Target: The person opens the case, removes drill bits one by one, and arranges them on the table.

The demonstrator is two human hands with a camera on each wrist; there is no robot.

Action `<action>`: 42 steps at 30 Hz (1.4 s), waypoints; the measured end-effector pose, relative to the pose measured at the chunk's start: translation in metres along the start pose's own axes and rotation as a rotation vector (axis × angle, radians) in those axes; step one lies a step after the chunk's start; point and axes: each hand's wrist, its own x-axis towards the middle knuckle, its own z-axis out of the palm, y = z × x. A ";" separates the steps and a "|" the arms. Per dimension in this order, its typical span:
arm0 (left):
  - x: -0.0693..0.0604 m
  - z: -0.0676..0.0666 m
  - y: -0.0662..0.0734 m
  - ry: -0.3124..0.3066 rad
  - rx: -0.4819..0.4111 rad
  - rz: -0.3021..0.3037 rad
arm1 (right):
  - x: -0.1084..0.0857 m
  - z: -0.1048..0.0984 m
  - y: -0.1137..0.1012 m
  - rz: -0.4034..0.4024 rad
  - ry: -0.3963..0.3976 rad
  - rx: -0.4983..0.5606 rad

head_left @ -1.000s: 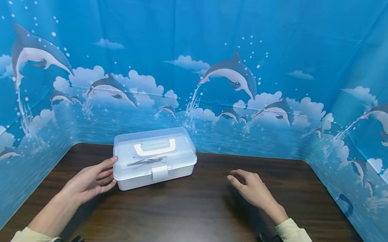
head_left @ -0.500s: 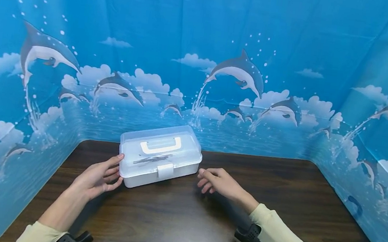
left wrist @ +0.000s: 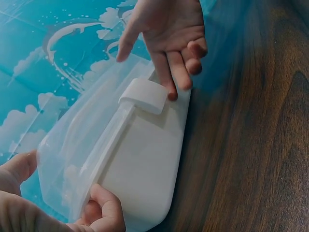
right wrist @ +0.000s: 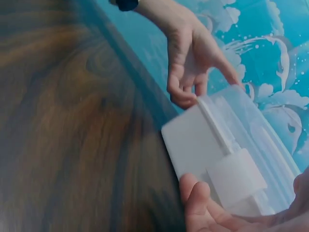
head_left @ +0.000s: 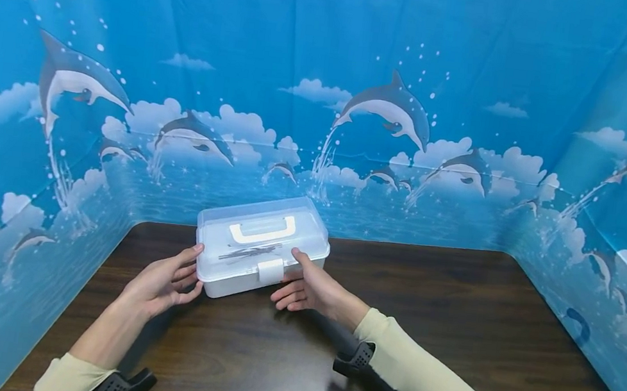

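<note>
A white plastic storage box [head_left: 230, 286] with a see-through lid [left wrist: 72, 145] stands closed toward the back left of the table. On its lid lies a white carry handle [head_left: 258, 234], and a white latch [head_left: 270, 272] sits at the front. My left hand [head_left: 158, 284] grips the box's left end, thumb on the lid and fingers curled at the rim. My right hand [head_left: 316, 292] is at the front beside the latch, its thumb near the lid edge and its other fingers loosely extended below. Dark thin shapes show through the lid; what they are is unclear.
The dark wood-grain table [head_left: 451, 314] extends to the right and in front of the box. A blue dolphin-print curtain [head_left: 306, 59] encloses the back and both sides. The box stands close to the back curtain.
My right hand has moved left from the table's right side to the box's front by the latch. The left hand stays at the box's left end; the head view has shifted slightly.
</note>
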 end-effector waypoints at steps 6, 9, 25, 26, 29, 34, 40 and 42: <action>0.001 0.001 -0.002 0.001 0.021 0.003 | 0.011 0.013 0.010 0.010 0.023 0.217; 0.001 0.002 -0.002 0.001 0.029 0.008 | 0.017 0.018 0.013 -0.007 0.050 0.331; 0.001 0.001 0.000 -0.025 0.009 0.014 | 0.022 0.028 0.012 -0.054 0.160 0.425; 0.001 0.001 0.000 -0.026 0.011 0.016 | 0.022 0.028 0.011 -0.050 0.162 0.427; 0.001 0.001 0.000 -0.023 0.013 0.014 | 0.022 0.029 0.009 -0.042 0.173 0.426; 0.002 0.001 -0.001 -0.024 0.017 0.020 | 0.019 0.030 0.003 -0.032 0.173 0.415; 0.003 0.000 0.001 -0.031 0.024 0.024 | 0.014 0.030 -0.010 0.001 0.147 0.419; 0.004 -0.001 0.002 -0.031 0.030 0.026 | 0.014 0.030 -0.012 0.014 0.135 0.440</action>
